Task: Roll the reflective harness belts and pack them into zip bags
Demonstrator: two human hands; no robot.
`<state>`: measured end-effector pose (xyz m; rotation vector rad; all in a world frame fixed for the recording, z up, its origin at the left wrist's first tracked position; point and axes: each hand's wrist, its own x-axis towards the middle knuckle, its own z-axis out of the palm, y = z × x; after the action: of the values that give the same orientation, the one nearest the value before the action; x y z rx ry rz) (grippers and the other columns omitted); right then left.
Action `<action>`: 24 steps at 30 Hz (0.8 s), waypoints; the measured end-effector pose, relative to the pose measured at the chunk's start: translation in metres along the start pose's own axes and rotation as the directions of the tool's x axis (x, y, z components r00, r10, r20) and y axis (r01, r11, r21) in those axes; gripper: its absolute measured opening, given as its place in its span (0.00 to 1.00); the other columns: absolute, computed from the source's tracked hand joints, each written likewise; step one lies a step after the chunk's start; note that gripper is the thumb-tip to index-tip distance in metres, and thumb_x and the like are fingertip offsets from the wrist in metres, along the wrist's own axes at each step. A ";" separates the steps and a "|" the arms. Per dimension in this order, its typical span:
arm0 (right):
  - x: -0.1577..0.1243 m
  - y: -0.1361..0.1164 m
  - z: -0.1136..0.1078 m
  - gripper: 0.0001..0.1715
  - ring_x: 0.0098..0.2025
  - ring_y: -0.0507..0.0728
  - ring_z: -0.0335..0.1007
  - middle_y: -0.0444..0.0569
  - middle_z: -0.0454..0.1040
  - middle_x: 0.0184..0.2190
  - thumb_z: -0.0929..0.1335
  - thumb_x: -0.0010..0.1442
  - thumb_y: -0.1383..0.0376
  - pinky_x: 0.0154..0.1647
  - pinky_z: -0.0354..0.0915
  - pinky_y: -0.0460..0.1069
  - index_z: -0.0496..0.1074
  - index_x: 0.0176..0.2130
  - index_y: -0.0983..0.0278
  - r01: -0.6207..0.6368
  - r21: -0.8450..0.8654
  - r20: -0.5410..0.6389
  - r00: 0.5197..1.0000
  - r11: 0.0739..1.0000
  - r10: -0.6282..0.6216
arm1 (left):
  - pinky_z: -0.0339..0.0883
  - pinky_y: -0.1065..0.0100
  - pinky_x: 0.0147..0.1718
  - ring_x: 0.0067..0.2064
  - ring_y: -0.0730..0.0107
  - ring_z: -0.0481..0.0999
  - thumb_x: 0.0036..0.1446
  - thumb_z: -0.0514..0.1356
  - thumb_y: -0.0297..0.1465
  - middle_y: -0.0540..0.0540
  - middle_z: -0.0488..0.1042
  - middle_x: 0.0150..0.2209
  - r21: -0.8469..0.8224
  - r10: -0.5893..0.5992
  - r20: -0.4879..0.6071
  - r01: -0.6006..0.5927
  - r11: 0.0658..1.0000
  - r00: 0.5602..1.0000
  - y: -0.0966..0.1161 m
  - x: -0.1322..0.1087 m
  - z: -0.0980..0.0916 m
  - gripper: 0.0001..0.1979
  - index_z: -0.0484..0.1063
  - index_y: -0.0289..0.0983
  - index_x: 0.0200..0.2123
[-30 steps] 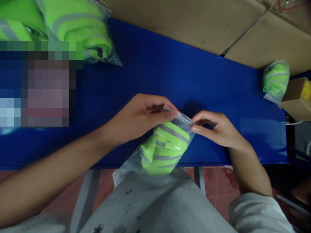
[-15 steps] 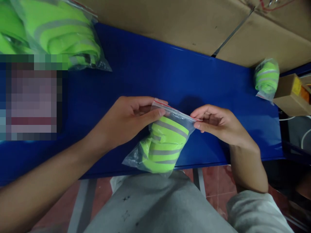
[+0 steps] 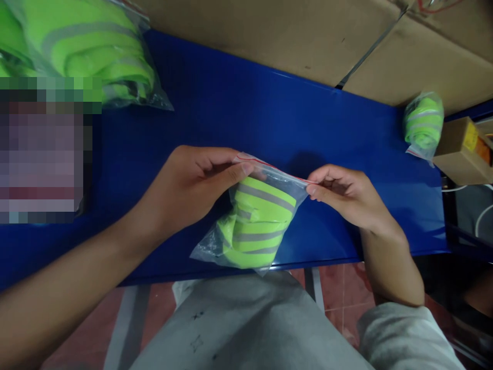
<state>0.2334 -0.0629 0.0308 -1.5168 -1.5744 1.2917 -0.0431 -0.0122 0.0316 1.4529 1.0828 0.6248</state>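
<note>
A clear zip bag (image 3: 262, 221) with a folded neon-yellow item with grey stripes inside hangs between my hands, above the front edge of the blue table (image 3: 239, 113). My left hand (image 3: 204, 190) pinches the bag's top left corner, thumb in front. The top right corner is gripped between the thumb and fingers of my right hand (image 3: 341, 195). A red line runs along the bag's top edge, which is stretched between both hands; whether the seal is closed cannot be made out.
Larger bags of neon-green striped material (image 3: 100, 56) lie at the upper left, above a pixelated area. Cardboard boxes (image 3: 269, 31) line the back. At the right are a small bagged green roll (image 3: 423, 123) and a small open carton (image 3: 456, 151).
My left hand has shifted slightly left and up, still pinching the bag. The bag's top edge looks straighter and a little wider. My right hand has barely moved.
</note>
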 end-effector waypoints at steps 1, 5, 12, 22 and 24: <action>0.000 0.001 0.001 0.13 0.30 0.50 0.71 0.45 0.78 0.30 0.76 0.61 0.56 0.31 0.67 0.45 0.78 0.37 0.64 0.012 -0.008 -0.010 1.000 1.000 -0.012 | 0.75 0.71 0.47 0.46 0.66 0.82 0.65 0.63 0.39 0.52 0.84 0.43 0.002 -0.001 -0.008 0.001 1.000 1.000 0.001 0.000 0.001 0.10 0.85 0.45 0.42; -0.001 0.001 0.002 0.14 0.29 0.50 0.71 0.45 0.77 0.29 0.76 0.61 0.55 0.29 0.67 0.45 0.77 0.36 0.63 0.012 -0.017 -0.034 0.999 1.000 -0.013 | 0.75 0.70 0.47 0.45 0.66 0.82 0.65 0.64 0.40 0.51 0.84 0.44 -0.019 -0.015 -0.034 0.014 1.000 0.999 0.002 -0.001 0.003 0.11 0.84 0.43 0.42; 0.003 0.003 -0.003 0.16 0.30 0.51 0.73 0.46 0.79 0.30 0.77 0.60 0.54 0.31 0.71 0.46 0.80 0.41 0.63 -0.047 0.045 -0.005 0.999 0.998 0.047 | 0.73 0.69 0.50 0.50 0.66 0.81 0.68 0.61 0.42 0.53 0.84 0.47 0.019 0.080 -0.008 -0.080 0.997 0.997 -0.002 -0.001 0.001 0.12 0.83 0.44 0.42; 0.001 0.002 -0.001 0.14 0.27 0.49 0.67 0.43 0.74 0.26 0.76 0.61 0.55 0.26 0.63 0.44 0.77 0.34 0.63 -0.007 -0.029 -0.049 0.999 1.000 0.005 | 0.74 0.73 0.45 0.47 0.69 0.81 0.66 0.64 0.41 0.54 0.84 0.47 -0.075 0.035 0.014 -0.033 0.997 0.999 -0.001 -0.002 0.000 0.10 0.84 0.45 0.44; 0.000 0.002 0.000 0.15 0.27 0.49 0.67 0.44 0.75 0.27 0.75 0.62 0.55 0.27 0.63 0.44 0.77 0.34 0.63 0.006 -0.047 -0.056 0.998 0.999 -0.008 | 0.73 0.74 0.46 0.46 0.71 0.81 0.66 0.64 0.41 0.54 0.84 0.45 -0.096 0.036 0.025 -0.033 0.995 0.999 0.000 -0.001 0.000 0.10 0.84 0.45 0.44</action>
<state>0.2346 -0.0627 0.0286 -1.5613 -1.5832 1.2055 -0.0436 -0.0136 0.0314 1.3962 0.9959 0.6706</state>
